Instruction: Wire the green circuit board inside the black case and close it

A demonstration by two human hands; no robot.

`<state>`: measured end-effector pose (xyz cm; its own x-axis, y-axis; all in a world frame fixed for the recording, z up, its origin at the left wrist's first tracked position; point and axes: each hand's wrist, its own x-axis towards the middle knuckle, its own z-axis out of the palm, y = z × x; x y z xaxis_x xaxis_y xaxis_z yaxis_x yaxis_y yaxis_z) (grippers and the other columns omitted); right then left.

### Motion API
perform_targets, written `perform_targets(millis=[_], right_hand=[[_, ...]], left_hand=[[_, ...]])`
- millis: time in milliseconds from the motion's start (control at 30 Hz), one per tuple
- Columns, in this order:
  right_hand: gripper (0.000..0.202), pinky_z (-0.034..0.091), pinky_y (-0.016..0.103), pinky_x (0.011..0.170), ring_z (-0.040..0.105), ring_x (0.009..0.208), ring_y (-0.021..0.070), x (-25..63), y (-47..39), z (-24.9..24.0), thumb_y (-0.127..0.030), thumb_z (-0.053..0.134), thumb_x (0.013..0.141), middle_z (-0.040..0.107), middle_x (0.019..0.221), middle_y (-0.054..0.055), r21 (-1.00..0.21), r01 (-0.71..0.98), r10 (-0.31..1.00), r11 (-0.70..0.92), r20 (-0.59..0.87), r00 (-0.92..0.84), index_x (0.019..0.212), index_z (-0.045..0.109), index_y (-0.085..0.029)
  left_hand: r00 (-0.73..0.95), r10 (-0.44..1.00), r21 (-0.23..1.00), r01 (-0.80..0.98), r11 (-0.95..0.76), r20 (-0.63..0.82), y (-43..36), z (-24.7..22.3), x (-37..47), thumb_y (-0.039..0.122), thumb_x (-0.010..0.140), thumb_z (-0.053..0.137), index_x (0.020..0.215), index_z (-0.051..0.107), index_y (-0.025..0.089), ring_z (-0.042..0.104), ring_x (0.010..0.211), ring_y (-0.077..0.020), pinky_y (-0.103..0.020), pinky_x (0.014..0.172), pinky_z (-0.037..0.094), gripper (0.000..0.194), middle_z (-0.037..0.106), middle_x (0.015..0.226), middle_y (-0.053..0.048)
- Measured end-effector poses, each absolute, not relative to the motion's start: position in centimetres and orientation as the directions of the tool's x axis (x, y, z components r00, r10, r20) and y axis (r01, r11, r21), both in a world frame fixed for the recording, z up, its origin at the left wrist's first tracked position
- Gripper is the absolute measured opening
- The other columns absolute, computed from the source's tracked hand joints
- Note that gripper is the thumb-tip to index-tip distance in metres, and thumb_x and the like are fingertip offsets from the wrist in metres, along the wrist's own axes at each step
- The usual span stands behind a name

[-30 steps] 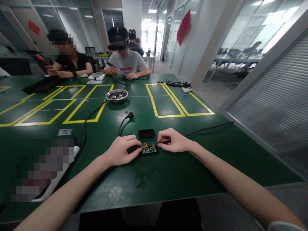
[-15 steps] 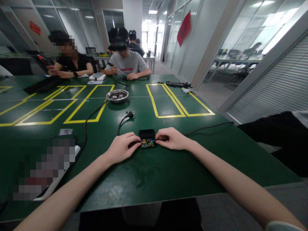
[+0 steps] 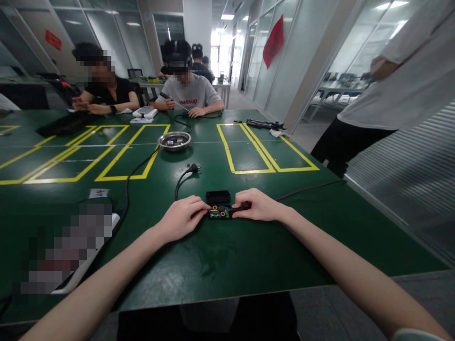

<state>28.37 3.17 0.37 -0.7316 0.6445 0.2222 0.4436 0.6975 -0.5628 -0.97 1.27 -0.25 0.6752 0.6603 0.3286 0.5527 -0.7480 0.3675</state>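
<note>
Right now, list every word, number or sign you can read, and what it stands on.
"wassup": on the grey shirt.
"24", apparently: on the white tag.
Too blurred to read: the right red sheet and the left red sheet.
Too small to read: any markings on the circuit board.

A metal bowl (image 3: 174,148) stands by yellow tape outlines (image 3: 121,179).

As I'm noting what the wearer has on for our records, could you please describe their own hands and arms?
The left hand and right hand are ungloved, with no watch or bracelet visible. Both forearms are bare. A pale, greyish sleeve edge shows on the right arm; no left sleeve is in view.
</note>
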Motion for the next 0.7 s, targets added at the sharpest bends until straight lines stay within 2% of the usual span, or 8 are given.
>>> perform_targets(millis=[133,367,567,700], right_hand=[[0.035,0.036,0.024,0.063,0.054,0.064,0.0131,28.34,3.22,0.26,-0.034,0.077,0.091,0.059,0.072,-0.001,-0.538,0.453,0.640,0.711,0.227,-0.734,0.069,0.055,-0.018],[0.030,0.036,0.025,0.062,0.056,0.065,0.0140,28.50,2.83,0.51,-0.034,0.068,0.098,0.061,0.075,0.001,-0.416,0.466,0.584,0.781,0.220,-0.782,0.074,0.063,-0.018],[0.028,0.037,0.027,0.064,0.062,0.074,0.0178,28.63,3.46,0.35,-0.032,0.054,0.105,0.067,0.083,0.006,-0.192,0.536,0.569,0.822,0.264,-0.779,0.088,0.071,-0.019],[0.029,0.040,0.029,0.064,0.063,0.077,0.0187,28.52,3.56,0.39,-0.030,0.050,0.106,0.069,0.087,0.007,-0.114,0.554,0.563,0.825,0.259,-0.785,0.093,0.073,-0.019]], left_hand=[[0.663,0.660,0.364,0.553,-0.750,0.352,1.20,-0.05,-0.88,0.021,0.101,0.055,0.102,0.074,0.020,0.068,0.088,-0.0210,-0.033,0.080,0.056,0.019,0.074,0.093,-0.006],[0.678,0.662,0.390,0.543,-0.744,0.319,1.15,0.14,-0.86,0.018,0.101,0.054,0.098,0.071,0.020,0.069,0.092,-0.0202,-0.031,0.081,0.056,0.018,0.072,0.098,-0.006],[0.673,0.663,0.335,0.574,-0.747,0.327,1.65,-0.31,-1.02,0.019,0.103,0.049,0.106,0.068,0.020,0.067,0.094,-0.0216,-0.034,0.083,0.055,0.019,0.072,0.102,-0.007],[0.641,0.683,0.349,0.587,-0.730,0.350,1.99,-0.39,-1.00,0.020,0.102,0.050,0.105,0.066,0.021,0.066,0.093,-0.0213,-0.033,0.081,0.055,0.017,0.071,0.101,-0.006]])
